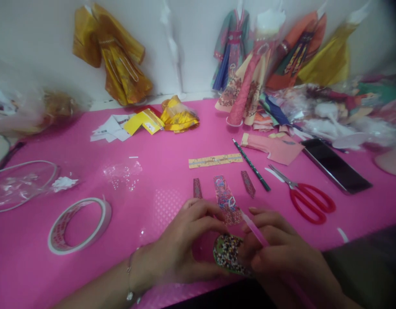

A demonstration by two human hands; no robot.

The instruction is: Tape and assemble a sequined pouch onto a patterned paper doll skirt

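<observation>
Pinching a slim pink pen-shaped tool (256, 230) in the right hand (278, 244), tip right by the blue-and-red patterned strip (224, 193) just beyond that grip. Left hand (188, 240) curls round a green-rimmed dish of multicoloured beads (226, 253), probably steadying it; can't tell if it's properly gripping tbh.

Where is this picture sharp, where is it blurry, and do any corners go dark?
Head view: soft haze overall; scissors fairly clear; multicoloured beads slightly soft yet distinguishable; plastic bag at far left badly smeared; upper-right corner dark.
</observation>
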